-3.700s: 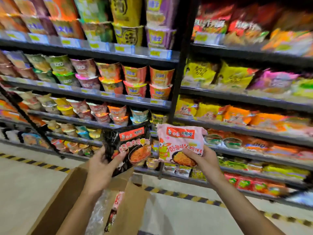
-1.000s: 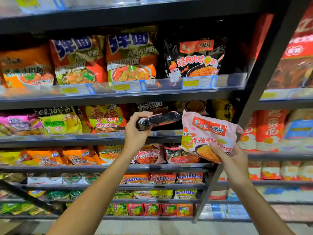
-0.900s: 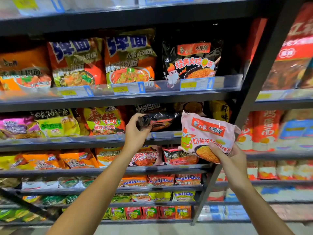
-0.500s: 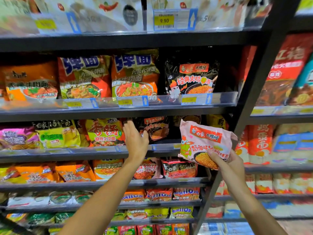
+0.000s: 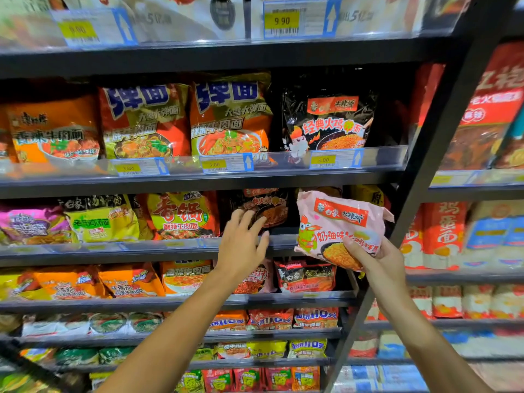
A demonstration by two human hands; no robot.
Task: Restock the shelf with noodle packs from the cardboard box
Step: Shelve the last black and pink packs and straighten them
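A black noodle pack (image 5: 263, 207) stands on the second shelf (image 5: 158, 246), behind its clear front rail. My left hand (image 5: 242, 245) is just in front of it with fingers spread, holding nothing. My right hand (image 5: 380, 258) grips the lower edge of a pink noodle pack (image 5: 337, 225), held tilted in front of the same shelf, right of the black pack. The cardboard box is out of view.
A dark upright post (image 5: 433, 171) runs diagonally just right of the pink pack. The shelf above (image 5: 198, 177) holds orange, gold and black packs behind price tags. Lower shelves carry more packs. A yellow pack (image 5: 181, 215) stands left of the black one.
My left hand pushed the black pack onto the second shelf and let it go; its fingers are now spread and drawn back slightly. The pink pack stays in my right hand.
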